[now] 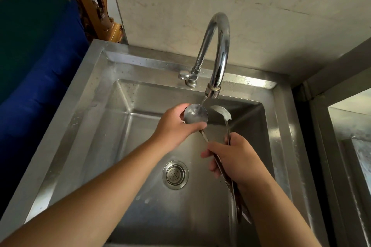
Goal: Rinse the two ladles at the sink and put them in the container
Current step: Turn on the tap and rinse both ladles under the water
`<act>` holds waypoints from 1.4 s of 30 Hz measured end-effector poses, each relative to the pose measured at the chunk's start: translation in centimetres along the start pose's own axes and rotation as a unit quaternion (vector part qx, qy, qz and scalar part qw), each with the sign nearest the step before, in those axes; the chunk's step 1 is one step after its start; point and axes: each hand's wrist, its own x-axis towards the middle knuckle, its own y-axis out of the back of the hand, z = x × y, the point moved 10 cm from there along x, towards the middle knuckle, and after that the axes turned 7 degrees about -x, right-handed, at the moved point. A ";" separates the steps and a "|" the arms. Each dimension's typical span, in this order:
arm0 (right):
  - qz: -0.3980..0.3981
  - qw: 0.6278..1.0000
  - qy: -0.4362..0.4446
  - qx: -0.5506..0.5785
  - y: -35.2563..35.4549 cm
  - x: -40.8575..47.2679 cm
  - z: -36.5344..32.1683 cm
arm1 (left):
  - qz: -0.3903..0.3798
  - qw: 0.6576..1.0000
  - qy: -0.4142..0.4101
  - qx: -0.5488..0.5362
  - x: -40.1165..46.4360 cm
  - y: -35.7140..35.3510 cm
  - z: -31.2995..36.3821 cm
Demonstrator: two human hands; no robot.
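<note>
Two steel ladles are held over the steel sink. The first ladle's bowl sits under the faucet spout, and a thin stream of water runs onto it. My left hand wraps around that bowl from the left. The second ladle's bowl is just to the right, out of the stream. My right hand grips both long handles together; their ends stick out below my wrist. No container can be identified for certain.
The drain strainer lies in the basin floor below my hands. The faucet lever is at the back rim. A blue and green covered object stands left of the sink, and a steel surface is to the right.
</note>
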 end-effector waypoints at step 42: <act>0.041 0.988 -0.036 0.145 -1.2 -1.2 2.3 | 0.069 0.976 -0.112 0.172 0.8 0.4 3.3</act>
